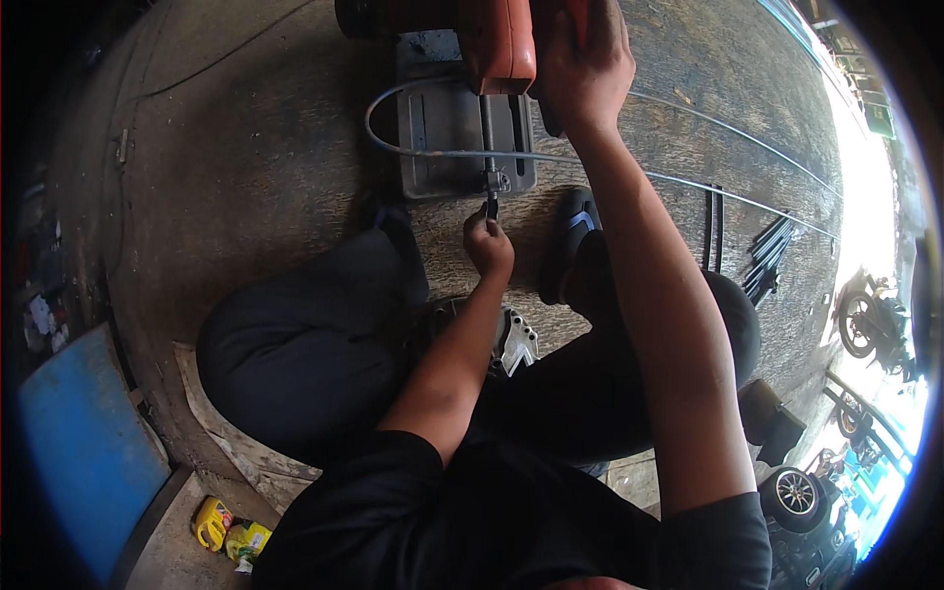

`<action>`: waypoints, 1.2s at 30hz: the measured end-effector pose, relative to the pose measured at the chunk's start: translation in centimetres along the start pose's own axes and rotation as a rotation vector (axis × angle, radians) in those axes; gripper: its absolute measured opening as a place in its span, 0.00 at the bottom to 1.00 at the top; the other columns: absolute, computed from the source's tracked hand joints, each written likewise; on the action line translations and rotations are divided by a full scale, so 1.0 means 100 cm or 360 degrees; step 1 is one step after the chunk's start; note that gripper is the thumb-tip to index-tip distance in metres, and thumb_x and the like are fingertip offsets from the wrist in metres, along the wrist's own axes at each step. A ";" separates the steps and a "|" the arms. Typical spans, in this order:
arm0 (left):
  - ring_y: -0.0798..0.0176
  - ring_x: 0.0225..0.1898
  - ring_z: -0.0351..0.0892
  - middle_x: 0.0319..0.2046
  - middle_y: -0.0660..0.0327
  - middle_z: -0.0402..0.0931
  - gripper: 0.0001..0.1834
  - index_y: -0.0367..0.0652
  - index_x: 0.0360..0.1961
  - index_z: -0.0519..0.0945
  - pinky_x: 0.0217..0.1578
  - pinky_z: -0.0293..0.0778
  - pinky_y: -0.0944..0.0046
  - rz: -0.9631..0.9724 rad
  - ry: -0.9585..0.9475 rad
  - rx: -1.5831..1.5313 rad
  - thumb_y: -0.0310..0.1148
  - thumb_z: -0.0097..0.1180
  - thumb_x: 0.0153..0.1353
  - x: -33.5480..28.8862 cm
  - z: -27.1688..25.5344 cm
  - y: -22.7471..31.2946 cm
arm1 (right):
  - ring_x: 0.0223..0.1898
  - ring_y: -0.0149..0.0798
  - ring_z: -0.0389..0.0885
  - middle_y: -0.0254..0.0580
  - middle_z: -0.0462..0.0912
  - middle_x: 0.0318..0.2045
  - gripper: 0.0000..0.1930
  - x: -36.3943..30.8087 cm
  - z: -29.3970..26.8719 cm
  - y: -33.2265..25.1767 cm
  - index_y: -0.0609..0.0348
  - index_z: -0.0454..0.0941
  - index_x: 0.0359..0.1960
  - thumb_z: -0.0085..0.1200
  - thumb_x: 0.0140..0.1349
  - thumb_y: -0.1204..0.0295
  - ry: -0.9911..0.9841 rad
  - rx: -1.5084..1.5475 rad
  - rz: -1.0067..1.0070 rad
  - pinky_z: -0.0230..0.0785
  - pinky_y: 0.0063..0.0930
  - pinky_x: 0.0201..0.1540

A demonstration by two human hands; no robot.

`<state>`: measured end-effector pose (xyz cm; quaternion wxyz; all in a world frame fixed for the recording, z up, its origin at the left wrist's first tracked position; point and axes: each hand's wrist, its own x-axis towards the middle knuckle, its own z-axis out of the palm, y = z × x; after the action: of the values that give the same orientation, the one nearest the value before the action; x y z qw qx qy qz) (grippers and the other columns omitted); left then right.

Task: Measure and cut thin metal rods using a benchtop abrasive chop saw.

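Observation:
In front of me stands an orange cut-off saw (500, 44) on a grey metal base (421, 179). My left hand (484, 241) is closed on a small dark crank handle (493, 206) at the near end of the saw's clamp screw (488, 123). My right hand (588, 87) is raised and wrapped against the orange housing; its fingertips are partly hidden. A thin grey metal rod (433, 153) crosses over the base and clamp screw, bends back at the left, and runs out to the right under my right forearm.
My sandalled feet flank the base. To the right lie dark metal strips (712, 231) and a bundle of bars (769, 254). A motorcycle wheel (858, 323) stands at the far right. A blue panel (90, 447) and yellow containers (212, 523) are at lower left.

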<state>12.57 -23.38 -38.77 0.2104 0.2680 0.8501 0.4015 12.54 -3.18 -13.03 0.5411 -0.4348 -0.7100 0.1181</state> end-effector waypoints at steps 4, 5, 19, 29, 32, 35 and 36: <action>0.51 0.41 0.79 0.39 0.51 0.79 0.15 0.33 0.44 0.77 0.41 0.77 0.54 -0.2246 -0.0545 -0.2642 0.35 0.50 0.64 0.018 -0.004 -0.019 | 0.57 0.58 0.73 0.59 0.73 0.56 0.25 0.001 0.000 -0.001 0.59 0.66 0.62 0.53 0.62 0.70 0.0019 -0.0015 -0.0019 0.68 0.40 0.56; 0.51 0.40 0.79 0.39 0.53 0.79 0.17 0.33 0.45 0.75 0.45 0.79 0.53 -0.2091 -0.0893 -0.2790 0.38 0.47 0.67 0.021 -0.004 -0.023 | 0.57 0.58 0.73 0.59 0.73 0.56 0.25 0.001 0.000 -0.002 0.59 0.66 0.62 0.53 0.62 0.70 0.0018 -0.0016 -0.0022 0.68 0.40 0.56; 0.60 0.31 0.79 0.28 0.57 0.79 0.12 0.37 0.34 0.80 0.34 0.71 0.61 -0.0957 -0.0149 -0.1154 0.35 0.59 0.55 0.018 0.003 -0.006 | 0.55 0.57 0.74 0.57 0.75 0.54 0.24 0.004 0.000 -0.008 0.60 0.67 0.60 0.51 0.63 0.69 0.0002 -0.0059 -0.0072 0.68 0.40 0.55; 0.68 0.32 0.76 0.31 0.69 0.78 0.10 0.45 0.35 0.78 0.35 0.70 0.64 -0.1401 -0.0723 -0.2205 0.40 0.58 0.62 0.023 0.018 -0.013 | 0.55 0.57 0.74 0.58 0.75 0.54 0.23 0.005 0.000 -0.009 0.61 0.67 0.60 0.50 0.63 0.69 0.0006 -0.0017 -0.0083 0.68 0.40 0.55; 0.70 0.34 0.74 0.31 0.69 0.78 0.08 0.44 0.34 0.79 0.37 0.67 0.67 -0.0926 -0.0333 -0.1427 0.35 0.65 0.58 0.016 0.019 -0.006 | 0.55 0.58 0.74 0.59 0.75 0.53 0.24 0.001 0.000 -0.004 0.62 0.66 0.61 0.49 0.63 0.70 0.0004 -0.0062 -0.0122 0.68 0.41 0.55; 0.68 0.33 0.74 0.31 0.66 0.79 0.08 0.43 0.33 0.80 0.38 0.68 0.66 -0.0772 -0.0300 -0.1221 0.32 0.65 0.56 0.016 0.012 -0.001 | 0.56 0.61 0.72 0.62 0.72 0.55 0.25 -0.002 0.000 0.003 0.62 0.64 0.62 0.48 0.63 0.71 -0.0019 -0.0064 -0.0142 0.66 0.42 0.57; 0.68 0.34 0.75 0.31 0.66 0.79 0.08 0.42 0.32 0.80 0.39 0.68 0.66 -0.0901 -0.0452 -0.1355 0.30 0.66 0.54 0.017 0.010 -0.001 | 0.58 0.62 0.70 0.63 0.70 0.57 0.27 -0.002 0.000 0.005 0.62 0.61 0.64 0.49 0.62 0.70 -0.0071 -0.0079 -0.0151 0.65 0.43 0.58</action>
<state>11.75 -21.80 -39.69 0.5138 -0.0295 0.6141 0.5983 12.76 -3.02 -13.49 0.5192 -0.4112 -0.7445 0.0842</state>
